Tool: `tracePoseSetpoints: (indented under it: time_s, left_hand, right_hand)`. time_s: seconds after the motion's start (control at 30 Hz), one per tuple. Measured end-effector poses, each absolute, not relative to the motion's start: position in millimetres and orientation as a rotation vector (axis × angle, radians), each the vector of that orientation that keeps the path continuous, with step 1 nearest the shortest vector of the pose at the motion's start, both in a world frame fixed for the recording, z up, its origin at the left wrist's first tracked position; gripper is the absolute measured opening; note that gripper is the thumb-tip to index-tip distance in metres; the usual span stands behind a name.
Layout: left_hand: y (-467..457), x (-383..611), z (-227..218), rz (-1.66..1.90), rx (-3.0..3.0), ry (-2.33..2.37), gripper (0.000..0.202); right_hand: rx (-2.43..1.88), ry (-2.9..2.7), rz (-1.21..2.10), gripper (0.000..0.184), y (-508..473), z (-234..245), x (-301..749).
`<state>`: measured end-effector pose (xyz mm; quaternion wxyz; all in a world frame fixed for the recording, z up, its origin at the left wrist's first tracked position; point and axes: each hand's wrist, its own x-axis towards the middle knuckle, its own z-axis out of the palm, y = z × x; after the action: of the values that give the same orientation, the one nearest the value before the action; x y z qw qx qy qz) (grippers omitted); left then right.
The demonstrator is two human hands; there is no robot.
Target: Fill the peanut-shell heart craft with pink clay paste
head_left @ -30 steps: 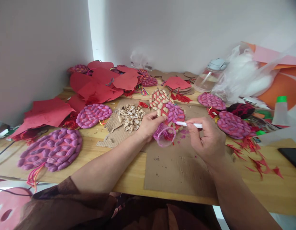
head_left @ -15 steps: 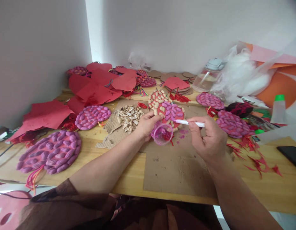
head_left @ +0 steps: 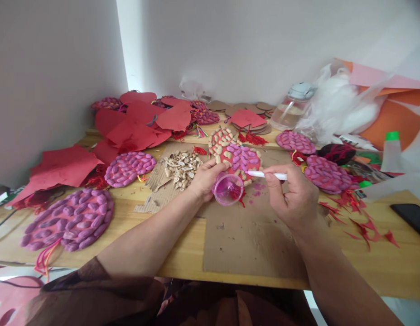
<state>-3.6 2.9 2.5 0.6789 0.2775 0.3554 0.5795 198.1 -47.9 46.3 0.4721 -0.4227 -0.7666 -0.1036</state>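
My left hand (head_left: 207, 181) is closed around a small clear plastic cup (head_left: 229, 189) with purple paint inside, tilted toward me. Its thumb reaches to the edge of a gourd-shaped red plaque (head_left: 254, 166) covered in peanuts. Bright purple coats the peanuts in the middle of the plaque's lower part; those on its rim and upper part are plain tan. My right hand (head_left: 293, 192) pinches a white paint pen or brush (head_left: 272, 175), its purple tip touching or just above the plaque's lower peanuts. The exact contact cannot be seen.
Cardboard (head_left: 250, 240) with purple spots lies underneath. Peanut shells (head_left: 182, 167) are heaped at left. Purple peanut plaques (head_left: 70, 217) and red paper (head_left: 67, 163) lie around. At right are a glass jar (head_left: 291, 106), a green-capped bottle (head_left: 391, 154), red scraps (head_left: 366, 231) and a black phone (head_left: 410, 219).
The whole view has shifted slightly. The pen tip has moved a little toward the left and down over the plaque's lower peanuts. Both hands keep their hold.
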Motion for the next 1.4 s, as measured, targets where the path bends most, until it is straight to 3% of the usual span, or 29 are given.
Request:
tracePoseSetpoints:
  time_s: [0.33,0.6,0.9,1.27,1.4]
  left_hand:
    - [2,-5,5,1.287,0.623,0.74,0.037]
    - [-4,-3,8,1.242,0.69,0.738,0.036]
    - [-3,-4,12,1.282,0.653,0.724,0.033]
    - [-6,-3,17,1.263,0.671,0.746,0.036]
    - [-5,-3,17,1.257,0.669,0.739,0.036]
  right_hand:
    - [-1.045,-1.8,-0.023,0.008,-55,50,199]
    - [-0.968,-1.892,-0.134,0.008,-52,50,196]
    - [-1.048,-1.799,0.062,0.01,-59,50,194]
    - [-1.05,-1.78,0.074,0.01,-54,49,199]
    - [-1.021,-1.815,-0.039,0.01,-50,46,199]
